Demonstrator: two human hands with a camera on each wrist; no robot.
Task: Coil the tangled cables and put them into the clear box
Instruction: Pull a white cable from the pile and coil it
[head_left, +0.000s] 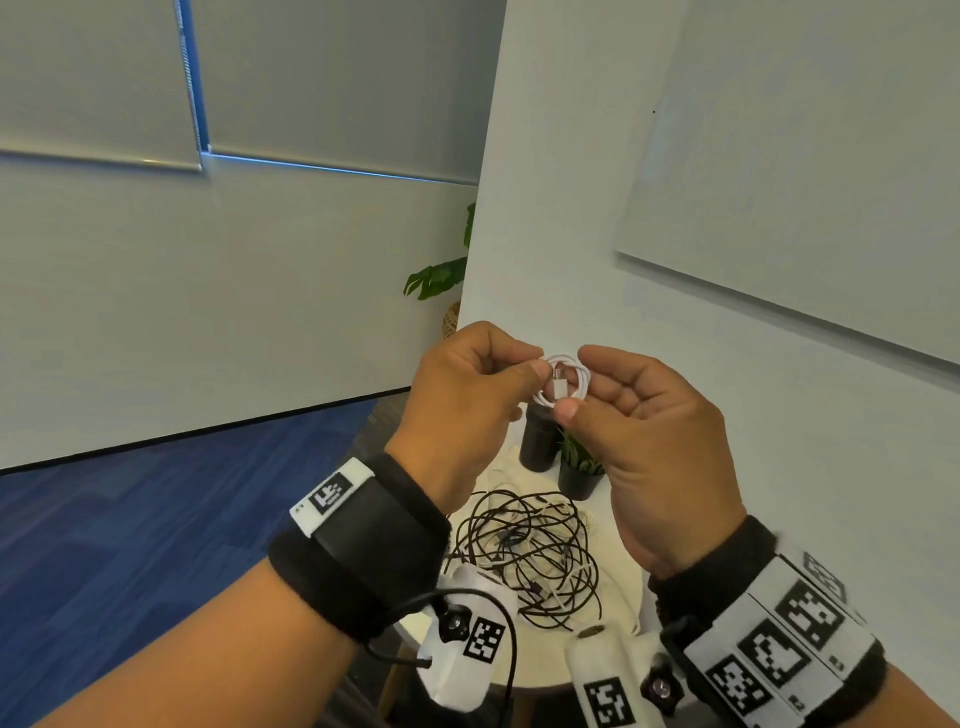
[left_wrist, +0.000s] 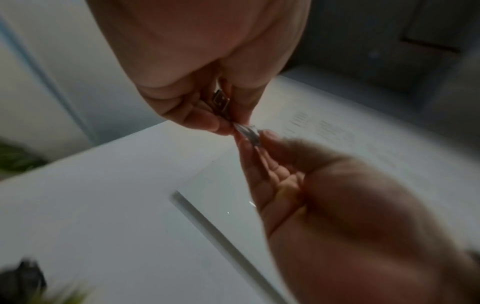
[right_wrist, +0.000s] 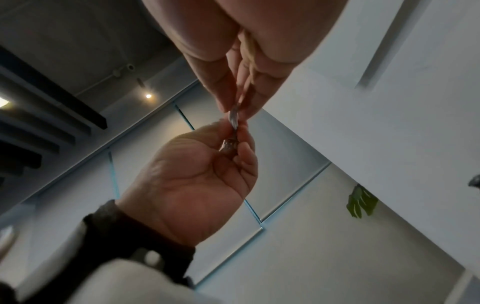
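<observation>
1. Nearest the head camera are the two wrists with their black bands and printed markers; above them both hands are raised over the small round table.
2. The white cable is wound into a small coil and held in the air between the hands, well above the tabletop. Its loop faces the camera, and one plug end lies across the middle of the ring.
3. The left hand pinches the coil's left side between thumb and curled fingers; the left wrist view shows a metal plug tucked among those fingers.
4. The right hand pinches the coil's lower right side between thumb and fingertips. Both hands are closed on the same coil, so either could carry it alone.
5. The clear box shows in no view, so I cannot tell which way the coil must travel or which hand is nearer.
6. Directly below the coil lies the tangle of black and white cables, in the middle of the table.
7. Towards the far edge stand a black cup and a potted plant, close under the hands; lowering the coil straight down could brush them.
</observation>
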